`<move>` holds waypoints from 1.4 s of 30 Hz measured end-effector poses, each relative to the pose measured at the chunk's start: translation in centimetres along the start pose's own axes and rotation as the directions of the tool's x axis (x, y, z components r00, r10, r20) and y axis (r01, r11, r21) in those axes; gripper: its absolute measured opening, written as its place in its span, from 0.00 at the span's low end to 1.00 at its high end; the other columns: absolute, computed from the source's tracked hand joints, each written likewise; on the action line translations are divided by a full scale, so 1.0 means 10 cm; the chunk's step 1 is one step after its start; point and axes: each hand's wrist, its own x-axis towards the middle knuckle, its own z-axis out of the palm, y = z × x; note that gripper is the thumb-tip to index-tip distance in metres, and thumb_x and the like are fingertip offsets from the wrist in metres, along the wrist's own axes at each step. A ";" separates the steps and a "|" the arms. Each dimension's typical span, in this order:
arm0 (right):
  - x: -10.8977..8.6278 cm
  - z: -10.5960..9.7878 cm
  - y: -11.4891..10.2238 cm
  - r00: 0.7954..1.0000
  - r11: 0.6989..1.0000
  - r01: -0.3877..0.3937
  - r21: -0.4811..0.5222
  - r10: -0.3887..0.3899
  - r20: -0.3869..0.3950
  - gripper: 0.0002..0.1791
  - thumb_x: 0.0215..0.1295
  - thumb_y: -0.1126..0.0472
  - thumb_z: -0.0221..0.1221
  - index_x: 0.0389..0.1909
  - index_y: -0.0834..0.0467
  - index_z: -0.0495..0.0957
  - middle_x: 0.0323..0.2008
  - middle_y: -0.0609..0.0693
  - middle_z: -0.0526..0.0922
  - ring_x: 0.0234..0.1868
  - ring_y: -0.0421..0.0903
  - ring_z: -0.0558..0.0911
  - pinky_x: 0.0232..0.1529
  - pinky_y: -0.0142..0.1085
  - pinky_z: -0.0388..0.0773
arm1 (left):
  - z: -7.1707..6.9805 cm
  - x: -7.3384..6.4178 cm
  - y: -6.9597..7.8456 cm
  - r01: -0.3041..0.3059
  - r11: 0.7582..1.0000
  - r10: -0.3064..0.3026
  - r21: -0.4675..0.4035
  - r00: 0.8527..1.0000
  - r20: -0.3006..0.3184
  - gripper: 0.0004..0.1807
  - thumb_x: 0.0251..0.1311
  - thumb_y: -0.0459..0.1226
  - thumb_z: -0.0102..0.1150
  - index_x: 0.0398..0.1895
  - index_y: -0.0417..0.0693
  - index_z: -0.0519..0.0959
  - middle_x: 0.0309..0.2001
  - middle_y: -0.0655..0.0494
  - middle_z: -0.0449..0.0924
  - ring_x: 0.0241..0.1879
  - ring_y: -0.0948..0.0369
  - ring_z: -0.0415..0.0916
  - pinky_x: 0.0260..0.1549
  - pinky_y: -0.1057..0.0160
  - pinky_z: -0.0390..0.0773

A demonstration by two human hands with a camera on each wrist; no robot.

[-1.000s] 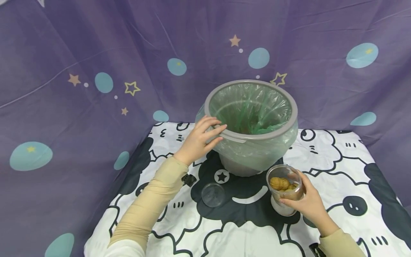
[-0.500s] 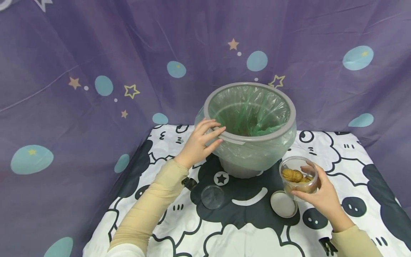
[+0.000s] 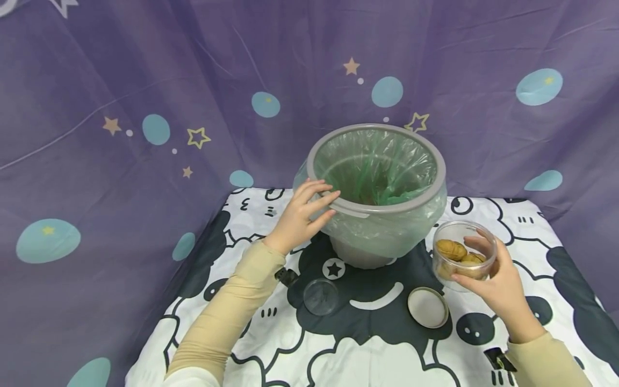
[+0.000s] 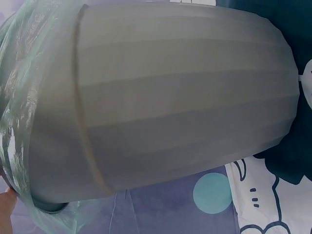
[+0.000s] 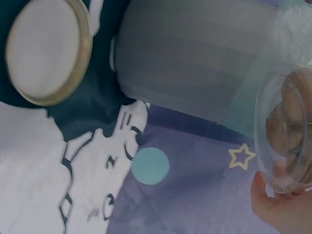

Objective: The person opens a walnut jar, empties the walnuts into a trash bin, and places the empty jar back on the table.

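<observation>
In the head view my left hand [image 3: 302, 215] rests on the near-left rim of a grey trash bin [image 3: 358, 252], fingers stretched over the edge. A translucent green bag [image 3: 387, 228] lines the bin and is folded down outside. To the right my right hand [image 3: 500, 287] grips a clear plastic jar [image 3: 439, 271], thumb in front and fingers behind. Several brown walnuts [image 3: 451, 250] lie inside the jar, which has no lid on. The right wrist view shows the jar [image 5: 263, 117] raised beside the bin. Only a bit of the left hand [image 4: 6, 209] appears in the left wrist view.
A round white disc with a gold edge [image 3: 427, 307] lies on the cloth in front of the jar. Left of it lies a clear round lid [image 3: 321, 296]. The cartoon-print cloth [image 3: 367, 360] covers the table. A purple curtain [image 3: 300, 48] hangs behind.
My right hand has carried the jar to the right and slightly up in view, uncovering the white disc beneath it. The left hand has stayed on the rim.
</observation>
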 end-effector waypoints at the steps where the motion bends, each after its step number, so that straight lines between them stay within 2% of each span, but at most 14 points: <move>1: 0.02 -0.02 -0.02 1.000 1.000 0.005 0.002 -0.005 -0.005 0.56 0.36 0.83 0.68 0.70 0.56 0.56 0.52 0.30 0.71 0.53 0.25 0.70 0.48 0.14 0.65 | 0.00 0.00 0.00 0.001 1.000 -0.001 -0.001 1.000 0.000 0.20 0.58 0.35 0.62 0.55 0.42 0.78 0.53 0.43 0.74 0.60 0.44 0.67 0.70 0.50 0.53; 13: 0.30 -0.26 -0.29 0.996 0.998 0.052 -0.017 -0.053 -0.065 0.57 0.32 0.86 0.66 0.69 0.55 0.59 0.51 0.31 0.73 0.53 0.26 0.71 0.47 0.14 0.66 | 0.04 -0.01 -0.02 -0.011 1.000 0.010 -0.023 1.000 -0.026 0.19 0.59 0.35 0.61 0.54 0.40 0.78 0.52 0.43 0.74 0.59 0.43 0.67 0.69 0.48 0.53; 21: 0.50 -0.35 -0.49 0.997 0.996 0.033 -0.079 -0.038 -0.074 0.57 0.34 0.81 0.70 0.69 0.50 0.59 0.50 0.28 0.71 0.51 0.24 0.70 0.44 0.13 0.64 | 0.04 0.02 0.00 -0.009 0.999 0.008 -0.033 1.000 -0.016 0.19 0.58 0.34 0.61 0.54 0.40 0.78 0.52 0.41 0.75 0.60 0.45 0.66 0.69 0.48 0.53; 29: 0.71 -0.37 -0.68 0.996 0.993 0.000 -0.118 -0.011 -0.094 0.55 0.38 0.76 0.71 0.69 0.45 0.60 0.49 0.28 0.71 0.47 0.25 0.71 0.41 0.14 0.64 | 0.04 0.01 -0.03 -0.007 0.999 0.006 -0.038 1.000 -0.022 0.20 0.56 0.32 0.63 0.54 0.40 0.78 0.52 0.42 0.75 0.59 0.43 0.67 0.69 0.48 0.54; 35: 0.86 -0.35 -0.75 0.997 0.984 -0.032 -0.176 0.020 -0.072 0.54 0.39 0.71 0.74 0.69 0.42 0.59 0.46 0.26 0.68 0.40 0.25 0.72 0.36 0.12 0.66 | 0.03 0.00 -0.03 0.001 0.999 -0.002 -0.040 1.000 -0.022 0.20 0.56 0.32 0.62 0.53 0.40 0.79 0.52 0.42 0.75 0.59 0.43 0.67 0.69 0.48 0.53; 42: 1.03 -0.30 -0.83 0.999 0.969 -0.015 -0.248 0.004 -0.042 0.55 0.36 0.64 0.77 0.68 0.39 0.60 0.48 0.32 0.69 0.39 0.26 0.69 0.35 0.14 0.64 | 0.04 0.00 -0.03 0.004 0.999 -0.006 -0.046 0.999 -0.037 0.19 0.56 0.32 0.62 0.53 0.39 0.79 0.52 0.42 0.75 0.58 0.42 0.67 0.69 0.49 0.54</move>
